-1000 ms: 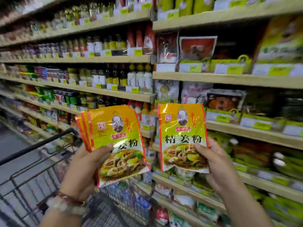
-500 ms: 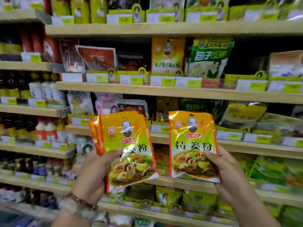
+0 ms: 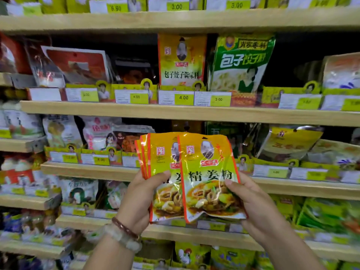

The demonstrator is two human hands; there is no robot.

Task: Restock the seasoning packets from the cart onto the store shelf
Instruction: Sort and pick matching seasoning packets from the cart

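My left hand grips a small stack of yellow-and-orange seasoning packets, thumb across the front one. My right hand pinches one more packet of the same kind by its right edge. That packet overlaps the right side of the stack. Both are held upright in front of the wooden store shelf, at the height of its third board from the top. The cart is out of view.
Several wooden shelf boards run across the view, lined with price tags and bagged goods. A matching yellow packet and a green bag stand on the board above. Bottles sit far left.
The view has swung right, away from the cart and bottle shelves, and closer to the packet shelves. My hands have come together, so the single packet now overlaps the stack.
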